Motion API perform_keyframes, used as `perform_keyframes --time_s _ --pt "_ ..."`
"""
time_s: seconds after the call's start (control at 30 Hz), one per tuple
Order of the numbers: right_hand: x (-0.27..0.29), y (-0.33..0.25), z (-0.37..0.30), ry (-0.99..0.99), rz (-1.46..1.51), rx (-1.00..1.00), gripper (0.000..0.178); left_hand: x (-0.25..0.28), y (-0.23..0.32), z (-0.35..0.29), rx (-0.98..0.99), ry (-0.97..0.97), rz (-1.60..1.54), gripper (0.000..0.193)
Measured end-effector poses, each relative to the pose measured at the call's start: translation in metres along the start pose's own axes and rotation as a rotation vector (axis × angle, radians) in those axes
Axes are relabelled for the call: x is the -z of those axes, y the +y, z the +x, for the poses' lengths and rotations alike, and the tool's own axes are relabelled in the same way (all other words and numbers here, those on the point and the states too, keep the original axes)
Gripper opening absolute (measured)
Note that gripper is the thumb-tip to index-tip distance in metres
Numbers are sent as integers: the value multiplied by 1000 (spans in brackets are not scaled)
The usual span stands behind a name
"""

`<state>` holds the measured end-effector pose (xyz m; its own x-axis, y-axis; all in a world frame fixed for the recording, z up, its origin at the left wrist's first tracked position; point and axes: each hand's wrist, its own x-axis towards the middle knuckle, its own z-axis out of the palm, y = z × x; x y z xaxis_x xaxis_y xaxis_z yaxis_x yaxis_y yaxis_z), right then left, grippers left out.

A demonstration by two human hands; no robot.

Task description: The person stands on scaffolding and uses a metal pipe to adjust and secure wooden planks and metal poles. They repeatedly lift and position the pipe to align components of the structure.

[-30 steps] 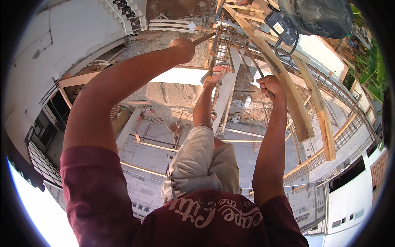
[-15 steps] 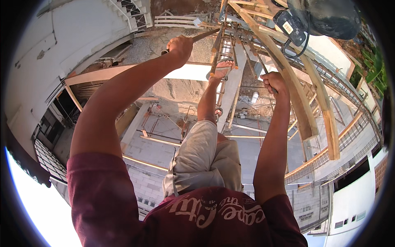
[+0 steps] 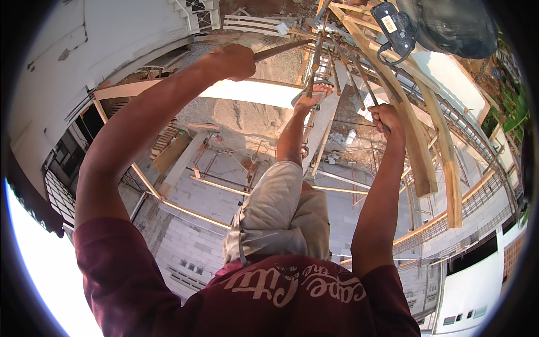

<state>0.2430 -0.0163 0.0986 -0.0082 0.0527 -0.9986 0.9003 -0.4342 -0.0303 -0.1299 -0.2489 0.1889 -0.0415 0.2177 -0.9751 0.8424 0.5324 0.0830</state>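
My left hand (image 3: 233,62) is closed round a dark metal bar (image 3: 281,50), which slants up to the right toward a cluster of rusty steel rebar (image 3: 316,62). My right hand (image 3: 386,119) grips a thinner dark rod (image 3: 370,87) that runs up and left to the same cluster. Several rebar ends point toward me there, beside my sandalled foot (image 3: 317,95), which rests on a narrow beam (image 3: 327,115). What the far ends of the two held bars touch is too small to tell.
Thick timber beams (image 3: 412,151) rise to the right of my right hand, with a black container (image 3: 455,25) and a corded black device (image 3: 391,25) above. A pale board edge (image 3: 247,91) crosses below my left hand. Far below lie a block-paved floor (image 3: 219,174) and timber battens (image 3: 196,215).
My left hand has moved left, its elbow swinging outward, still gripping the bar. My right hand keeps hold of its rod. The whole scene has shifted slightly to the right.
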Motion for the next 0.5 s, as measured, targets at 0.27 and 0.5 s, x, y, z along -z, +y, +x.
perform_keyframes --time_s 0.27,0.5 --pt "-5 -1 -3 -29 13 -13 19 0 23 -11 170 -76 -371 33" --pt "-11 -10 -12 -28 20 -44 12 -11 3 -39 109 -20 -475 38"
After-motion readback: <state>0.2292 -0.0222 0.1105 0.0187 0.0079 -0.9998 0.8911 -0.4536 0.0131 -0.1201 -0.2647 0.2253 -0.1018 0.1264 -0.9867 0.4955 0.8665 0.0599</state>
